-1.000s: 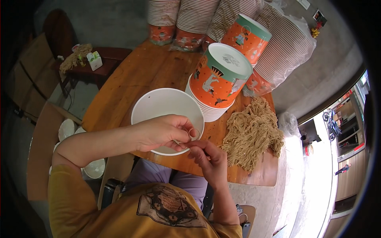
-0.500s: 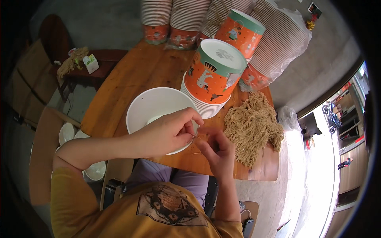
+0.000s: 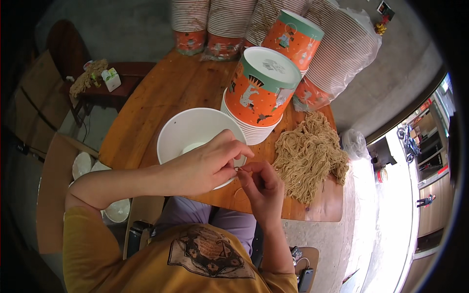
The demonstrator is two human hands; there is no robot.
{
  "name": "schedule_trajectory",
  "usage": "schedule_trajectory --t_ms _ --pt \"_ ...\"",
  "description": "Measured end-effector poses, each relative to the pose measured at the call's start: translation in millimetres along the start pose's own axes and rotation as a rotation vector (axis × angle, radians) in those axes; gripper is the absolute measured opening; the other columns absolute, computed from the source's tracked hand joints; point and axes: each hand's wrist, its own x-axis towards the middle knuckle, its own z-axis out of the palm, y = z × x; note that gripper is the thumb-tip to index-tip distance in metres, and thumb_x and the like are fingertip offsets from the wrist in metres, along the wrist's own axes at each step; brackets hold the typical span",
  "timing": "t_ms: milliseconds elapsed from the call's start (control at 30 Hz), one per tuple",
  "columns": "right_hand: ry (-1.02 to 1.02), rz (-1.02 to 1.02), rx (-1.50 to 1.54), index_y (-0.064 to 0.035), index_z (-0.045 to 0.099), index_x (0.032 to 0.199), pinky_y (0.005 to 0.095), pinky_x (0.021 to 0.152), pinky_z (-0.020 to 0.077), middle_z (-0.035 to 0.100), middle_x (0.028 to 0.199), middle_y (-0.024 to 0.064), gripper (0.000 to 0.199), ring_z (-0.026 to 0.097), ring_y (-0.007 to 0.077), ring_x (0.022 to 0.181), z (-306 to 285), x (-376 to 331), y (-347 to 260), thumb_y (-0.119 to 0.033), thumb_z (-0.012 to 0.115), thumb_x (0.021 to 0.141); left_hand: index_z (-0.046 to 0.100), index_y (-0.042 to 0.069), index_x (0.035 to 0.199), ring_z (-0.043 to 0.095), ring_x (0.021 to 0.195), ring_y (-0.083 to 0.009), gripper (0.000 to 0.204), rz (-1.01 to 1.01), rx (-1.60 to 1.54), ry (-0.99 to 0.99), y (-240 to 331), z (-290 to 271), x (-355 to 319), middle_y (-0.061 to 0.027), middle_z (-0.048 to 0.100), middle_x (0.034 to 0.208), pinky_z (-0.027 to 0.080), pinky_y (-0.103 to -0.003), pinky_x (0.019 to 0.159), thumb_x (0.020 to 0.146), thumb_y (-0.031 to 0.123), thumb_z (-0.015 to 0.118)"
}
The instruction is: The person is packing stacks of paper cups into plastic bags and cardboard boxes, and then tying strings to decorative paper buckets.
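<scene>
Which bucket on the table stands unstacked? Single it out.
The bucket with its white inside showing, partly hidden by the left hand: it stands alone, while the other buckets there are nested in stacks.

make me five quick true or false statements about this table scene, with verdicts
1. The left hand and right hand are close together, near the open white bucket. True.
2. The heap of tan cord lies left of the white bucket. False: the heap lies to its right.
3. The front orange bucket stands mouth up. False: it is upside down, white base on top.
4. A plastic-wrapped stack stands at the far side of the table. True.
5. The left sleeve is blue. False: it is yellow.
</scene>
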Motion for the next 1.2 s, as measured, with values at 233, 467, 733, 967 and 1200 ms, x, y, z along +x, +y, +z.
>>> schedule_trajectory --t_ms 233,467,733,967,1200 --pt "0.095 -0.080 -0.052 -0.0023 0.061 0.086 0.0230 0.052 0.0400 0.052 0.071 0.0031 0.011 0.047 0.0089 0.056 8 -6 0 -0.004 0.071 0.082 0.050 0.002 0.095 0.057 0.083 -0.0262 0.010 0.104 0.202 0.044 -9 2 -2 -0.0118 0.044 0.103 0.049 -0.036 0.072 0.088 0.005 0.056" --pt "0.222 -0.320 -0.285 -0.0048 0.061 0.088 0.0252 0.049 0.0436 0.056 0.074 0.0038 0.013 0.054 0.0123 0.055 15 -10 4 -0.003 0.071 0.080 0.051 0.001 0.091 0.059 0.080 -0.0285 0.009 0.051 0.414 0.057 5 6 -8 -0.0097 0.048 0.098 0.049 -0.038 0.069 0.086 0.006 0.057" --pt "0.268 -0.434 -0.408 -0.0070 0.061 0.089 0.0288 0.046 0.0430 0.053 0.070 0.0042 0.017 0.053 0.0166 0.053 19 -16 10 -0.001 0.072 0.077 0.052 0.005 0.090 0.059 0.078 -0.0243 0.009 -0.077 0.080 0.159 7 8 -8 -0.0077 0.055 0.088 0.047 -0.036 0.067 0.084 0.004 0.059" --pt "0.274 -0.494 -0.436 -0.0079 0.061 0.091 0.0302 0.047 0.0426 0.051 0.069 0.0037 0.020 0.053 0.0176 0.056 20 -15 10 0.000 0.073 0.076 0.053 0.005 0.088 0.058 0.074 -0.0231 0.009 -0.078 0.100 0.191 9 7 -9 -0.0069 0.055 0.087 0.046 -0.035 0.065 0.083 0.003 0.059" --pt "0.266 -0.501 -0.444 -0.0082 0.060 0.092 0.0309 0.048 0.0431 0.050 0.068 0.0037 0.021 0.054 0.0182 0.057 19 -15 9 -0.002 0.073 0.076 0.054 0.002 0.090 0.058 0.074 -0.0156 0.009 -0.101 0.086 0.156 7 6 -9 -0.0061 0.055 0.088 0.047 -0.029 0.066 0.084 -0.001 0.061"
